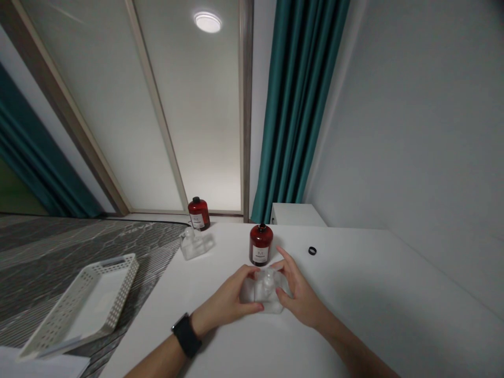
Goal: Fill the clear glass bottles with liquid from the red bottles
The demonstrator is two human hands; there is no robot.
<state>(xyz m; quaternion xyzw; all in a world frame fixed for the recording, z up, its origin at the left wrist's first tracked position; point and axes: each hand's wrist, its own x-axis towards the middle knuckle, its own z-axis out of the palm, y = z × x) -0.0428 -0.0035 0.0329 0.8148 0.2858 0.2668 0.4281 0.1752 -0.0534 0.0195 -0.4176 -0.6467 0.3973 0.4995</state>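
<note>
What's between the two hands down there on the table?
In the head view, a clear plastic bottle sits between the left hand and right hand, both touching it.

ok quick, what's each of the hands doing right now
Left hand: closed around the clear bottle on the white table.
Right hand: also on the clear bottle, fingers curled round it.

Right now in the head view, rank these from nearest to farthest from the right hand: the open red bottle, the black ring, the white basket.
From the right hand:
1. Open red bottle, just beyond the fingers, slightly left.
2. Black ring, farther back on the white table, slightly right.
3. White basket, far left, off the table.
</note>
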